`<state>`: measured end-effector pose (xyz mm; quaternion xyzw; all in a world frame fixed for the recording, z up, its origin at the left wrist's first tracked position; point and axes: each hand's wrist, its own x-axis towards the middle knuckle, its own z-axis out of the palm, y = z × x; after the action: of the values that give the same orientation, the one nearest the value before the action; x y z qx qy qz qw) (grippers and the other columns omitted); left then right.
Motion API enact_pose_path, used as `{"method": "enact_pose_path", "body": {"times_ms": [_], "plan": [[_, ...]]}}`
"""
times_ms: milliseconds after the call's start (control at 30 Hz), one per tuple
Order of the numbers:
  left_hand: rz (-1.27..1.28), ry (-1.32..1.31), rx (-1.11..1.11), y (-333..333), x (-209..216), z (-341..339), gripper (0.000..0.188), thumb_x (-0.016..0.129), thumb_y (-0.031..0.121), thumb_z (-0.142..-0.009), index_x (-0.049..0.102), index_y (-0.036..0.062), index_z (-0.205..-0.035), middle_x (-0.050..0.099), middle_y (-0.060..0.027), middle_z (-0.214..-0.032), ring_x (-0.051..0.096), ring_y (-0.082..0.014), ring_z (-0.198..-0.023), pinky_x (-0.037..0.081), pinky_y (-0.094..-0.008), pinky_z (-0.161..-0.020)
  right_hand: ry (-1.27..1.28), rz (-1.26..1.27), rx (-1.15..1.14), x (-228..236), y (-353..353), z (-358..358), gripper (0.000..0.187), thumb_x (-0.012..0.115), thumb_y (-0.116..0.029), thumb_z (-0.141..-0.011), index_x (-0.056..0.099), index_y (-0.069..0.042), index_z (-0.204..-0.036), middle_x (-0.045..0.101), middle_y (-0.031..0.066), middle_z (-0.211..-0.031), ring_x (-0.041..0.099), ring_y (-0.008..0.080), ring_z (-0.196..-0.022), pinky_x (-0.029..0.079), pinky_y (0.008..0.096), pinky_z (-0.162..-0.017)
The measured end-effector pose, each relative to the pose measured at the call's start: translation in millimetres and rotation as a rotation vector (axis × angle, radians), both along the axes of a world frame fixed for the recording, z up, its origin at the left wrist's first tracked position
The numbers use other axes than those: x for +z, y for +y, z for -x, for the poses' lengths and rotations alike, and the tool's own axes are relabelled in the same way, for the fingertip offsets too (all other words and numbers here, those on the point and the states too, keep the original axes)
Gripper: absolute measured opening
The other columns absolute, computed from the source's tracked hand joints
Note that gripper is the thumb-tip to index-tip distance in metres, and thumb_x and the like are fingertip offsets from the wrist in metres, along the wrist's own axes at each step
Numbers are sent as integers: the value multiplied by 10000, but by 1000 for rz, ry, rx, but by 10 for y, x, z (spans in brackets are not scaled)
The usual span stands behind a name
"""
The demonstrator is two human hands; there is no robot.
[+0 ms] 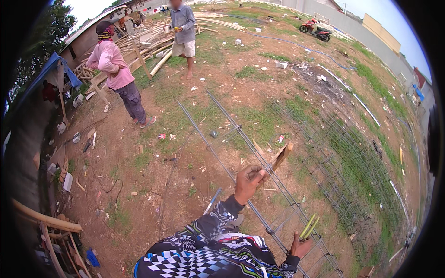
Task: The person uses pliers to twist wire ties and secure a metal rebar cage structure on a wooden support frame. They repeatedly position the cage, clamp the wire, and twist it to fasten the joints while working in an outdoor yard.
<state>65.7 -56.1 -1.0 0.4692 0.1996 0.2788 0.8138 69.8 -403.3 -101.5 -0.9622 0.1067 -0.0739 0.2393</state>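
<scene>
A long steel rebar frame (221, 150) with cross ties runs slantwise in front of me. My left hand (250, 181) is closed in a pinch beside its bars; what the fingers hold, if anything, is too small to make out. Lower right, my right hand (300, 246) is wrapped round pliers (309, 226) with two yellow-green handles pointing up; their head is hidden. This hand is close to the frame's near end. A split wooden post (281, 156) stands against the bars just beyond my left hand.
More rebar cages (343, 171) lie on the grass at right. A blue-and-white stick-like thing (212, 200) is left of the frame. Two people stand ahead, one in a pink shirt (118, 69), one in a grey shirt (182, 23). Behind them is piled bamboo (160, 65); a red motorbike (316, 30) is farther off.
</scene>
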Motion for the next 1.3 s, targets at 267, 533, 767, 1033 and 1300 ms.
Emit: {"method": "enact_pose_path", "body": {"times_ms": [267,533,767,1033,1300], "plan": [[-87,30,-132,-826,-125,346,210,636,105,-943,599,-51,-1079,688,-138,-970,687,-187,-850,570,-295,-723,152,-192,-53,135,-137,123,473,774,-239,-783,552,6,-1122,587,140,-846,572,281,-720,468,394,-671],[-105,-82,125,-1019,-93,806,155,604,43,-948,589,-51,-1070,684,-169,-977,690,-243,-909,589,-340,-778,-425,0,261,198,-179,206,440,726,-192,-841,537,16,-1179,586,156,-953,581,296,-827,470,416,-757],[-107,-120,148,-1218,-114,949,141,630,25,-927,613,-29,-1057,688,-162,-1009,683,-233,-942,580,-348,-822,5,-564,608,527,221,302,204,637,-171,-917,631,33,-911,637,112,-791,606,202,-691,484,335,-671],[-756,-325,-44,-1199,-133,1046,227,670,-58,-840,659,11,-1056,662,-162,-1163,641,-295,-1113,525,-398,-956,614,-1536,512,871,960,415,536,502,-441,-998,594,76,-1105,660,93,-815,616,150,-667,501,273,-626],[-1219,-382,-229,-838,-172,1018,316,680,-3,-824,642,27,-1136,644,-132,-1215,586,-291,-1204,415,-439,-1099,491,-1467,450,979,1382,-2,207,629,-192,-954,621,12,-991,571,12,-665,534,89,-548,425,220,-502]]}}
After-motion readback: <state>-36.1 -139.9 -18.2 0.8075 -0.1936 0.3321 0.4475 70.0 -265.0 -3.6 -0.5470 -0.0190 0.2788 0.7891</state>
